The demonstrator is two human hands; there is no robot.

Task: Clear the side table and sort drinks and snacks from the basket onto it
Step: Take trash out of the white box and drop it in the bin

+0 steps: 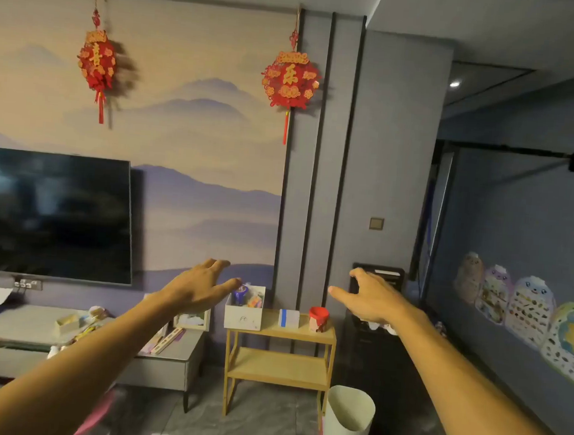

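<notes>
The left hand (201, 287) and right hand (370, 301) were stretched forward, fingers spread, holding nothing. The basket (243, 315) stood on the table (283, 333), at its left end, beyond and below the left hand, seemingly the nearer one.

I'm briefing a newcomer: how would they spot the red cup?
Find the light wooden side table right of the TV. Its top holds three things. The red cup stands at the right end, the only red one; its neighbours are white.
</notes>
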